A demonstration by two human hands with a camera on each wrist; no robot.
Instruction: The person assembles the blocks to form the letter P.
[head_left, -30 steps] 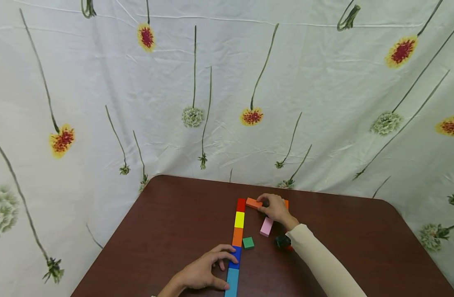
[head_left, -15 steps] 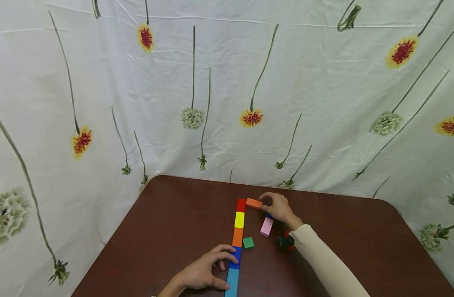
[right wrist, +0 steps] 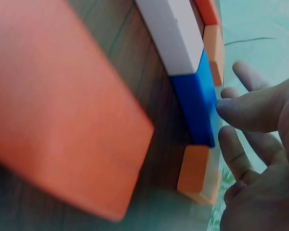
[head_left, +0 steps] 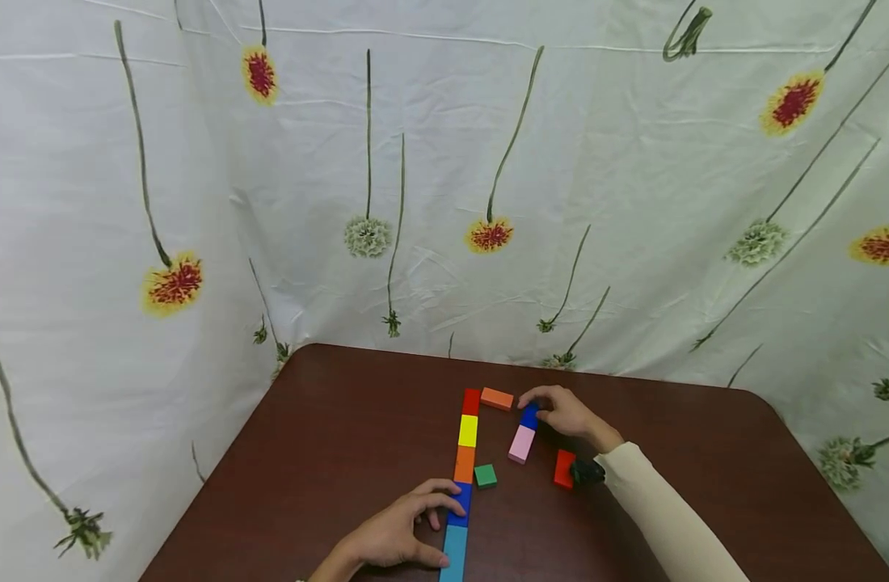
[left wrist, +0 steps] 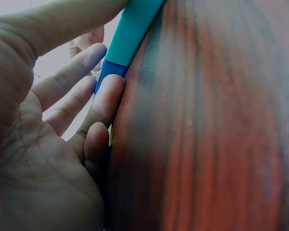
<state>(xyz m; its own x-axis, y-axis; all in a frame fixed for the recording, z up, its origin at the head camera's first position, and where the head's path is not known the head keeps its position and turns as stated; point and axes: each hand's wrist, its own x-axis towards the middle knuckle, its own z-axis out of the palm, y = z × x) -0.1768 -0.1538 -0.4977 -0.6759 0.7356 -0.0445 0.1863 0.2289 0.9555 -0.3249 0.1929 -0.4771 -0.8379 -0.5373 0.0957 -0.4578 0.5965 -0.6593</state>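
A row of blocks runs up the table: red [head_left: 471, 402], yellow [head_left: 469, 431], orange [head_left: 465, 465], dark blue [head_left: 460, 503] and light blue [head_left: 454, 554]. My left hand [head_left: 397, 529] rests along its left side, fingertips at the dark blue block and thumb at the light blue one. My right hand [head_left: 564, 412] hovers with fingers apart around a second blue block [head_left: 529, 415], which meets the end of a pink block [head_left: 521, 444]. In the right wrist view the thumb tip overlaps this blue block [right wrist: 195, 110], and an orange block [right wrist: 195, 168] stands at its corner.
A small green block [head_left: 486, 476] sits right of the row. Another orange block [head_left: 497, 398] lies near the red end. Below the right forearm are a red block [head_left: 564, 469] and a dark object [head_left: 587, 471]. A flowered cloth [head_left: 430, 162] hangs behind the table [head_left: 357, 420].
My right hand has let go of the orange block by the red end and moved right to the blue block. More of the red block shows. The left hand has stayed put.
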